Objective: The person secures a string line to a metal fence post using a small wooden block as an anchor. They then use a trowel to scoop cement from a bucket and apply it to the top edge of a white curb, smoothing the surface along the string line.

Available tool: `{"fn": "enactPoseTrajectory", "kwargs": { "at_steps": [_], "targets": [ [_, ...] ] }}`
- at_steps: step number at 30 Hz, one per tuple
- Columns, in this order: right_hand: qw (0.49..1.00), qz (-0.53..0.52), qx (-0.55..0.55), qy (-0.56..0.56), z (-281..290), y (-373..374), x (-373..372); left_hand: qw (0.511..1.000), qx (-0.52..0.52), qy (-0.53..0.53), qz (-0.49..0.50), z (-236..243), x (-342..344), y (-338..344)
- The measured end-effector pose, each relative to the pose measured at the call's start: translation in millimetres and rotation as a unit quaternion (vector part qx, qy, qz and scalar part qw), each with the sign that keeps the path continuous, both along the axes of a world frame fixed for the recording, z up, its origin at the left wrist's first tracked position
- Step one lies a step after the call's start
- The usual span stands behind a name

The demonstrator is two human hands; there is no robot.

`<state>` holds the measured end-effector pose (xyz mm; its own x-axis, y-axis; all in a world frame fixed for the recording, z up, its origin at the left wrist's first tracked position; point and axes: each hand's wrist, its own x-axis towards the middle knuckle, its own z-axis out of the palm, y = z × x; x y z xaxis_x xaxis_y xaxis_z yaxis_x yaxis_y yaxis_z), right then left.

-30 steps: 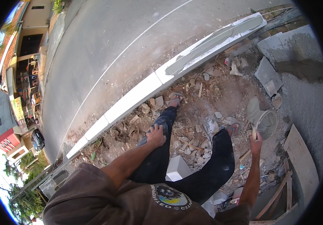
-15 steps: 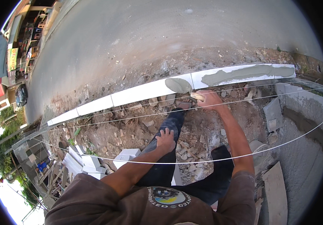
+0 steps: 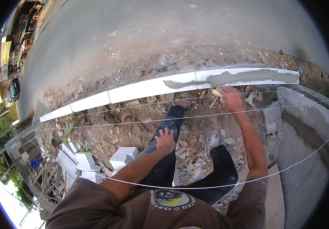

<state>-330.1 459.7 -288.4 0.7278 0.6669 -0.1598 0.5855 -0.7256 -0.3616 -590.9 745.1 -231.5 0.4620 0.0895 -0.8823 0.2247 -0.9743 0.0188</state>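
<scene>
A low row of white blocks (image 3: 134, 91) curves across the view, with wet grey mortar (image 3: 248, 76) spread along the top of its right part. My right hand (image 3: 231, 99) is closed round the pale handle of a trowel (image 3: 216, 92) at the near edge of the row. The trowel's blade meets the mortar there and is hard to tell apart from it. My left hand (image 3: 166, 140) rests on my left knee with its fingers spread, holding nothing.
Thin strings (image 3: 141, 121) run along the near side of the row, and a thicker white cord (image 3: 195, 187) sags closer to me. Rubble covers the ground round my feet. Loose white blocks (image 3: 86, 160) lie at left; a board (image 3: 275, 194) and grey wall (image 3: 302, 126) stand at right.
My right hand has moved right along the row with the trowel. Mortar that lay heaped on the blade now lies as a thinner strip across a block joint. My left hand stays on the knee.
</scene>
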Motion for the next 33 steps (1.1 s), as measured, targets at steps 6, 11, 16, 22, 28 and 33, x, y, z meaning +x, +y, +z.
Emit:
{"fn": "enactPoseTrajectory", "kwargs": {
  "at_steps": [6,11,16,22,28,33],
  "targets": [
    [0.996,-0.075,-0.038,0.039,2.4,-36.3,-11.6,1.000,-0.001,0.004,-0.017,5.0,5.9,-0.5],
    [0.997,-0.076,-0.003,0.015,-8.3,-38.2,-24.3,0.999,0.000,-0.015,-0.030,4.5,6.8,-0.9],
    [0.993,-0.110,0.017,0.022,-15.8,-16.9,-31.3,1.000,0.004,-0.006,-0.030,1.4,9.6,-2.7],
    [0.976,-0.196,0.092,0.018,-2.8,-5.7,-43.9,1.000,-0.002,-0.011,-0.010,0.4,7.2,-2.7],
    [0.859,-0.428,0.165,0.226,13.4,41.0,-86.1,1.000,-0.003,0.002,-0.004,5.0,14.0,-3.5],
    [0.745,-0.500,0.271,0.348,-35.4,101.9,-137.3,1.000,-0.007,0.003,-0.001,4.5,16.9,0.2]
  ]
}}
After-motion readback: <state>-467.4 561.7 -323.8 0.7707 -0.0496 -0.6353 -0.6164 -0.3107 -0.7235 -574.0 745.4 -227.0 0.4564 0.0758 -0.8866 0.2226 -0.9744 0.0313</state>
